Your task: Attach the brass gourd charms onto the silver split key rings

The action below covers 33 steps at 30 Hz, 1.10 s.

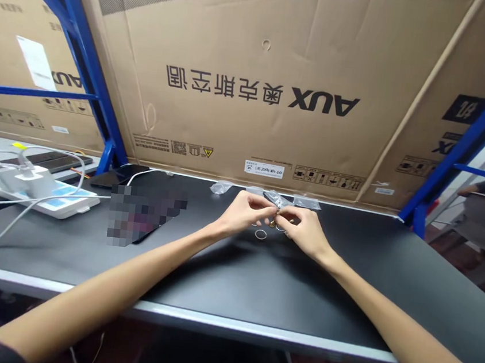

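Bare forearms (96,293) reach across the black tabletop (299,303). My left grip (245,213) and right grip (306,231) pinch narrowly, fingertips meeting on a small metal piece (277,213), partly hidden; close, steady fingertips suit it best. A metal ring (260,234) lies just below, near clear plastic bags (281,199).

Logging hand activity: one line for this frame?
left hand: fingertips by small metal rings | right hand: likewise | behind: clear plastic bags
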{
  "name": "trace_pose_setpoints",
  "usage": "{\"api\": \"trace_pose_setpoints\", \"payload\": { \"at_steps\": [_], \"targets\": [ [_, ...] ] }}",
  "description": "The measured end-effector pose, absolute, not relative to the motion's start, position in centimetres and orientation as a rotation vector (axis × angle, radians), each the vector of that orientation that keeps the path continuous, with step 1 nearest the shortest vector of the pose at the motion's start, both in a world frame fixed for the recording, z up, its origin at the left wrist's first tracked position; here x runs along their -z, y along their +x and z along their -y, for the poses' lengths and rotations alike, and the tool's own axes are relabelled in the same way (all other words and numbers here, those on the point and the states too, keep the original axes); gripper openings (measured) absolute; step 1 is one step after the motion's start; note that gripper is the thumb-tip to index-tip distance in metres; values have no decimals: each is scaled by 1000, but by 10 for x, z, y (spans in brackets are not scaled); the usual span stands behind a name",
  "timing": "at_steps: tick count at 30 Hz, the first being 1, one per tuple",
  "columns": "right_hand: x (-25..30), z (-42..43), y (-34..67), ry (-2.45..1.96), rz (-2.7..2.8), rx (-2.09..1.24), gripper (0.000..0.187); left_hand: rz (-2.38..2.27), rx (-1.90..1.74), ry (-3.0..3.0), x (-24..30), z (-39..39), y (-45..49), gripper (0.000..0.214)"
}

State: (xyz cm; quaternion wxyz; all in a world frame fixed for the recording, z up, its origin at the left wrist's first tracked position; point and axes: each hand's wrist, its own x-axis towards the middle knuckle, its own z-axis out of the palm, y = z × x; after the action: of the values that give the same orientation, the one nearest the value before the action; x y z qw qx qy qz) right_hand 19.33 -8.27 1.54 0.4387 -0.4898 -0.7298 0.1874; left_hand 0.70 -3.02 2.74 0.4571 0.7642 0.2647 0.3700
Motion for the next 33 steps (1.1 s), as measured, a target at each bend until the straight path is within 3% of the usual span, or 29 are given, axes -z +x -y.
{"api": "trace_pose_setpoints", "payload": {
  "at_steps": [10,15,26,30,33],
  "targets": [
    [-12,80,195,-1215,1848,-429,21,-698,-999,1958,-22,29,9,17],
    [-13,80,195,-1261,1844,-462,23,-743,-1144,2323,-16,27,10,10],
    [-16,71,209,-1072,1541,-1292,27,-830,-1104,2837,-7,6,0,19],
    [-15,71,209,-1139,1641,-1120,28,-890,-1221,2564,-7,13,5,25],
    [-13,72,206,-1153,1783,-952,27,-908,-1057,2211,-8,19,10,36]
  ]
}}
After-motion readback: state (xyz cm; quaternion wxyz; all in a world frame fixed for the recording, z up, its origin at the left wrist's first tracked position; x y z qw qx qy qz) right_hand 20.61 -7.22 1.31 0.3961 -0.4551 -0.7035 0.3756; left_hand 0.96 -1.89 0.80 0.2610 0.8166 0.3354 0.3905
